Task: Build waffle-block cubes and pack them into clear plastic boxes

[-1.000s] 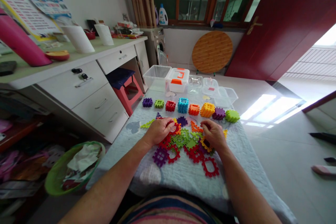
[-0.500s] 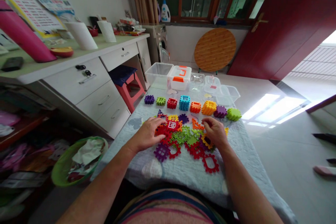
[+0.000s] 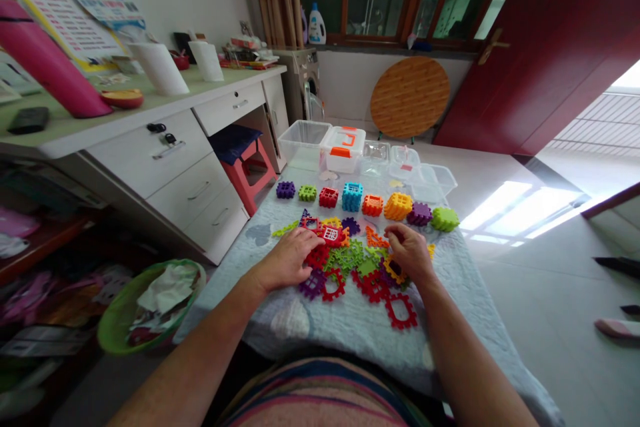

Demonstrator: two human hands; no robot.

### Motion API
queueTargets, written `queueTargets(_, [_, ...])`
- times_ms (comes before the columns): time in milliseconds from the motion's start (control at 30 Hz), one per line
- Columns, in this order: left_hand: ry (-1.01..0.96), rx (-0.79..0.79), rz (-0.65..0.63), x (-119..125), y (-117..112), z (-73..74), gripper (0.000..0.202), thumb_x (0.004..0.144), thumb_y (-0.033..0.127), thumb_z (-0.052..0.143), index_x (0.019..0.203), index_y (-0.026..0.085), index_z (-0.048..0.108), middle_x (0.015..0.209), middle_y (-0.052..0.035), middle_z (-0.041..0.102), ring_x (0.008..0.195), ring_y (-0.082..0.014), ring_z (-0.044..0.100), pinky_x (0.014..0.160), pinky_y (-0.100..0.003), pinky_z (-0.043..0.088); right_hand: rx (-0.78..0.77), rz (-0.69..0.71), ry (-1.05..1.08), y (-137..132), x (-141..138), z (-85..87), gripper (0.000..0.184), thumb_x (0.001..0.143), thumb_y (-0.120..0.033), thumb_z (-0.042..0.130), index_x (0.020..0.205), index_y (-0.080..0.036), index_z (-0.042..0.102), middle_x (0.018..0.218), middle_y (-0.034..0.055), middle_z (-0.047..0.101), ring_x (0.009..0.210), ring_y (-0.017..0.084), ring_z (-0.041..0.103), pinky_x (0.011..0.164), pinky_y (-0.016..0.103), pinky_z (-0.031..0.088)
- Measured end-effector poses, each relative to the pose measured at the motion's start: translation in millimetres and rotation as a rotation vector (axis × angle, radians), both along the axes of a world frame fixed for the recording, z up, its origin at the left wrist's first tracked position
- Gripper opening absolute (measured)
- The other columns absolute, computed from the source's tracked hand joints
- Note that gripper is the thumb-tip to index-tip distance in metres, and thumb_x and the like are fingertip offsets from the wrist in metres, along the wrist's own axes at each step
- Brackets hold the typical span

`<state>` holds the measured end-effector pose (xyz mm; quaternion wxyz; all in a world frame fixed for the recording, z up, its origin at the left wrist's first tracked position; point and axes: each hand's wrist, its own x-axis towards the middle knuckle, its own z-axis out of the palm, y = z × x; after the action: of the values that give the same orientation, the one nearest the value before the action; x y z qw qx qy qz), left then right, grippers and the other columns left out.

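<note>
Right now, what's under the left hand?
Red pieces and a purple piece peek out beside the left hand; whatever its palm covers can't be seen.

Cloth-covered table [image 3: 350, 337], loose toothed pieces [image 3: 367, 267], a row of coloured stacks [image 3: 353, 197], clear boxes [image 3: 344, 155] behind

Beside the left grip [image 3: 289, 259] lie a red piece with a white lattice [image 3: 331, 234] and a purple piece [image 3: 313, 285]; by the right grip [image 3: 409, 250], an orange triangle [image 3: 371, 237] and a yellow frame [image 3: 395, 278]. Beyond both grips, stacks [image 3: 353, 197] run purple, green, red, turquoise, orange, yellow, purple, lime; beneath, a blotched pale-blue cloth [image 3: 350, 337].
</note>
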<state>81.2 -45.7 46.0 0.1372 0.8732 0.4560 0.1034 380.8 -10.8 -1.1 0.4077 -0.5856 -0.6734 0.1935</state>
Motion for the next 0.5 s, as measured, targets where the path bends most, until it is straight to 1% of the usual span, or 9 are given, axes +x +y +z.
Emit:
queueTargets(100, [0.009,0.002,0.042,2.1,1.4,-0.3,0.054,0.066,0.016,0.068,0.119,0.021,0.058,0.113,-0.0085,0.059,0.110,-0.0275,0.051,0.101,-0.044,0.040,0.012,0.004,-0.004,-0.2,-0.2,1.1,0.022,0.080,-0.030,0.050,0.081,-0.019,0.069,0.072,0.0034,0.070,0.065,0.017,0.062,0.063,0.026,0.045])
queueTargets(167, [0.006,0.000,0.065,2.4,1.5,-0.5,0.048,0.067,0.017,0.068,0.114,0.019,0.060,0.108,-0.0088,0.058,0.107,-0.0271,0.052,0.098,-0.043,0.041,0.013,0.010,-0.007,-0.2,-0.3,1.4,0.022,0.081,-0.030,0.050,0.080,-0.020,0.069,0.073,0.0033,0.071,0.066,0.017,0.063,0.065,0.027,0.046])
queueTargets(267, [-0.048,-0.016,0.075,1.4,1.2,-1.7,0.028,0.070,0.015,0.065,0.098,0.019,0.063,0.099,-0.0070,0.057,0.098,-0.0243,0.054,0.090,-0.038,0.044,0.016,0.013,-0.007,-0.3,-0.4,1.1,0.021,0.081,-0.029,0.050,0.081,-0.020,0.069,0.075,0.0033,0.071,0.067,0.017,0.064,0.065,0.027,0.046])
queueTargets(333, [-0.111,-0.044,0.072,-0.3,1.2,-2.3,0.014,0.074,0.012,0.060,0.086,0.019,0.062,0.093,-0.0054,0.057,0.091,-0.0213,0.055,0.084,-0.033,0.045,0.016,0.011,-0.007,-0.3,-0.3,0.6,0.021,0.080,-0.029,0.050,0.082,-0.020,0.069,0.076,0.0034,0.072,0.067,0.018,0.064,0.064,0.027,0.046])
queueTargets(367, [-0.146,-0.060,0.071,-1.4,1.3,-2.1,0.011,0.075,0.011,0.057,0.082,0.019,0.061,0.091,-0.0047,0.057,0.088,-0.0199,0.055,0.081,-0.032,0.045,0.016,0.009,-0.008,-0.3,-0.3,0.4,0.021,0.080,-0.028,0.050,0.082,-0.020,0.069,0.076,0.0034,0.072,0.067,0.017,0.063,0.064,0.027,0.046])
queueTargets(433, [-0.211,-0.087,0.077,-3.7,1.8,-0.3,0.011,0.076,0.008,0.055,0.078,0.018,0.059,0.087,-0.0030,0.058,0.083,-0.0177,0.056,0.077,-0.029,0.043,0.014,0.006,-0.012,-0.2,-0.2,0.2,0.021,0.080,-0.029,0.050,0.081,-0.020,0.070,0.075,0.0032,0.071,0.066,0.017,0.063,0.063,0.027,0.045])
queueTargets(500, [-0.251,-0.109,0.094,-5.7,2.5,2.7,0.010,0.077,0.009,0.055,0.077,0.018,0.057,0.084,-0.0015,0.059,0.079,-0.0163,0.056,0.073,-0.027,0.042,0.015,0.005,-0.014,0.1,-0.1,0.1,0.021,0.080,-0.029,0.051,0.081,-0.020,0.069,0.074,0.0031,0.071,0.065,0.017,0.063,0.062,0.027,0.045])
